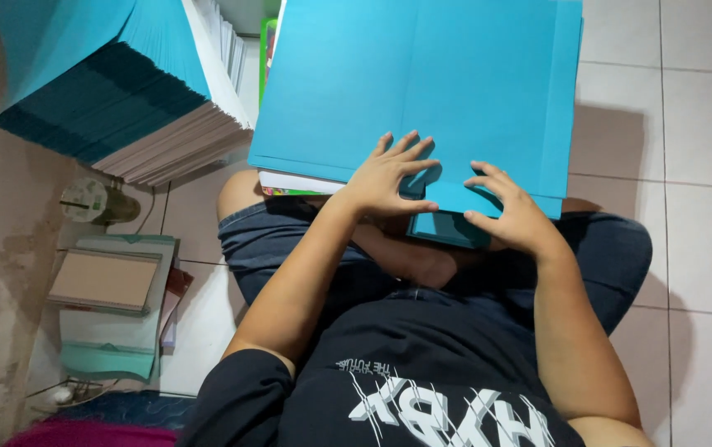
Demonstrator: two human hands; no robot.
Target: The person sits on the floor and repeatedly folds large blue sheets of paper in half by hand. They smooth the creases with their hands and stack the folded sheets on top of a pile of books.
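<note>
Pressing with spread fingers, both hands (447, 194) flatten a blue folded sheet (422, 91), gripping nothing.

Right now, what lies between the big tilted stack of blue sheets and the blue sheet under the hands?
In the head view, between the stack of blue sheets and the blue sheet lies a narrow gap showing a green edge and pale floor tile.
</note>
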